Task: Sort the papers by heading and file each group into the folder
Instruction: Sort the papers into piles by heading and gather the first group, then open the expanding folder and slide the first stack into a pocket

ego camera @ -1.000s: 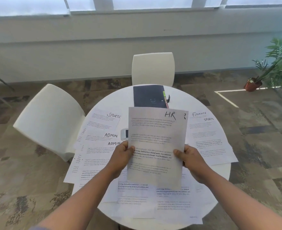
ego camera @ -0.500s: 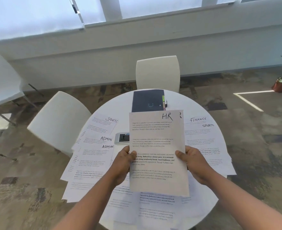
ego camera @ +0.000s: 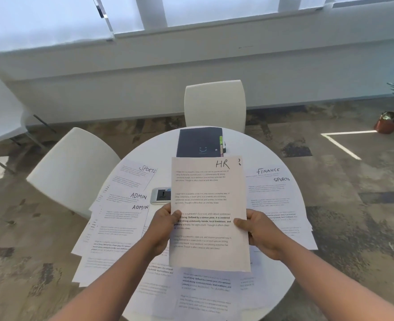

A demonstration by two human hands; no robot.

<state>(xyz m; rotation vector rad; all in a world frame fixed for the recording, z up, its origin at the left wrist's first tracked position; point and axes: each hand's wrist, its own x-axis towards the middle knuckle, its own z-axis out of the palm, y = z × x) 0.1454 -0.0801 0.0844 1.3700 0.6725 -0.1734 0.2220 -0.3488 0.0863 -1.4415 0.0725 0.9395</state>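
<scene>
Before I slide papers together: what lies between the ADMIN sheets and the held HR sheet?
A phone, flat on the table, partly hidden behind the HR sheet; head view.

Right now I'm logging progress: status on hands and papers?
Left hand and right hand both grip the HR paper above the table. Folder closed. Sorting unfinished; loose papers across the table.

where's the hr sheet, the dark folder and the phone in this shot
HR sheet [ego camera: 208,205], head view, on the middle of the printed page held in both hands.
dark folder [ego camera: 199,142], head view, on its front cover.
phone [ego camera: 161,195], head view, on its screen, left of the held sheet.
</scene>
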